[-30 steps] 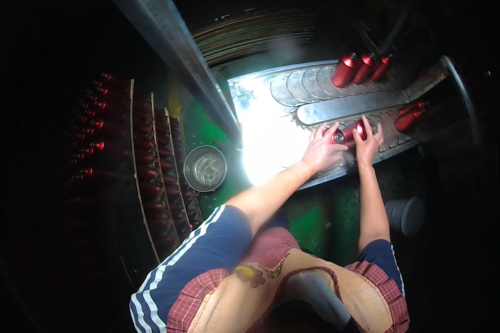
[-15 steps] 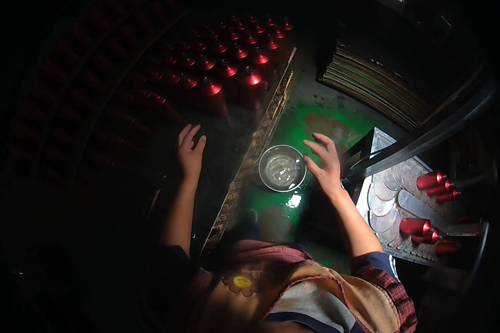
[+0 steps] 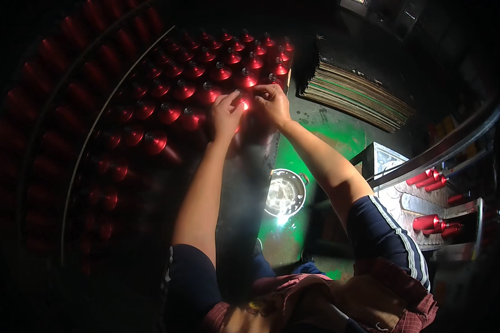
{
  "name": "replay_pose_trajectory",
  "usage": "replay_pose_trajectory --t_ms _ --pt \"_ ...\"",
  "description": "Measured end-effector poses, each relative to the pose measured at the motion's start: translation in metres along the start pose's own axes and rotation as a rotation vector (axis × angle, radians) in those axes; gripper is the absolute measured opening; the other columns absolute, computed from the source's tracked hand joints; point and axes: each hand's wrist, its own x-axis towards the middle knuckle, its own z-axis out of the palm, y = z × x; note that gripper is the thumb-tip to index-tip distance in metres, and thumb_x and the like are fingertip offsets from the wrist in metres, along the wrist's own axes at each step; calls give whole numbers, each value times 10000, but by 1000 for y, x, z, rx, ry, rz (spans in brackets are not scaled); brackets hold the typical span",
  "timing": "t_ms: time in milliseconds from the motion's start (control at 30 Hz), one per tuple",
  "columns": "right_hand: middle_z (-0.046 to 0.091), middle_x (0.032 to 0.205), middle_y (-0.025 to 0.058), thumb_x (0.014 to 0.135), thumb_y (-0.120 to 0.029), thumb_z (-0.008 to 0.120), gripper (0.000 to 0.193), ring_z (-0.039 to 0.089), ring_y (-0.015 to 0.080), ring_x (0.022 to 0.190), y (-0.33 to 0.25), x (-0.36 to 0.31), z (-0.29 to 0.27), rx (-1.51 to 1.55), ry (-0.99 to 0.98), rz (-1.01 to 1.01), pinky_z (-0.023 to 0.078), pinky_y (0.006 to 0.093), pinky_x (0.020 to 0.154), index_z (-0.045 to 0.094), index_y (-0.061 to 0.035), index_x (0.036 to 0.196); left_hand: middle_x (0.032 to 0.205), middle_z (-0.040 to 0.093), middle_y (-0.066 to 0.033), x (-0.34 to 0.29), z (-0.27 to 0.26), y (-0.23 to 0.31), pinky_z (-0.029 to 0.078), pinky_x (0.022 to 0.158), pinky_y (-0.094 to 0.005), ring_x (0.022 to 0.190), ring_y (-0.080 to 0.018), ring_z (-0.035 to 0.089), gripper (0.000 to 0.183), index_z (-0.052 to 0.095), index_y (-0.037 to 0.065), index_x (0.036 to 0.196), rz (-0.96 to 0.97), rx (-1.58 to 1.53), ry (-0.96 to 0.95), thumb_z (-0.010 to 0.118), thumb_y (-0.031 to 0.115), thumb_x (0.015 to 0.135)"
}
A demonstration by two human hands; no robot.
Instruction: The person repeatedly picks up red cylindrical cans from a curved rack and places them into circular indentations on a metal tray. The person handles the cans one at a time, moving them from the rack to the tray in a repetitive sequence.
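Note:
Both my arms reach forward over a dark table crowded with shiny red, cone-shouldered bottles [image 3: 221, 72]. Between my hands stands one red bottle [image 3: 244, 104] at the near edge of the rows. My left hand [image 3: 226, 117] has its fingertips pinched at this bottle's narrow neck. On the other side my right hand [image 3: 272, 105] is closed, thumb and fingers curled together beside the neck. Whatever may be inside the right fingers is too small to make out.
A round metal basin [image 3: 304, 195] with shiny liquid sits on the green floor right of the table. Flat boards [image 3: 355, 99] are stacked at the far right. Nearer, a curved metal rail [image 3: 444, 149] passes over a plated conveyor carrying red bottles [image 3: 426, 222].
Both hands, which were apart and open near the basin, have moved forward and together onto a bottle in the rows. The view has shifted, showing more lit bottles.

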Motion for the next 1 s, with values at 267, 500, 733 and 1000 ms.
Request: replay_pose_trajectory --t_ms 267,500,733,1000 --pt "679 961 103 748 -292 801 493 658 208 866 14 53 -27 -132 99 233 513 330 770 623 -11 1112 596 567 0 48 15 -8 409 417 -275 445 -83 472 479 610 20 1221 -270 204 -151 759 158 786" --pt "704 935 139 778 -288 738 382 685 245 883 39 53 -41 -140 -90 177 512 354 788 628 -40 1047 572 513 46 38 24 13 349 440 -243 492 -44 433 141 714 34 862 -310 91 -163 751 150 793" --pt "655 831 29 836 -53 684 175 577 76 754 32 -85 -166 488 124 49 475 229 705 647 -32 1006 785 587 35 -88 -37 97 440 620 -186 693 -26 516 92 653 -28 931 -276 -245 128 683 22 859" --pt "648 862 24 847 -127 668 209 575 76 699 43 -206 -404 1105 273 412 475 214 633 630 -44 1035 466 323 67 -283 -64 231 352 474 -149 389 -60 300 356 469 153 610 74 -878 620 507 320 922"
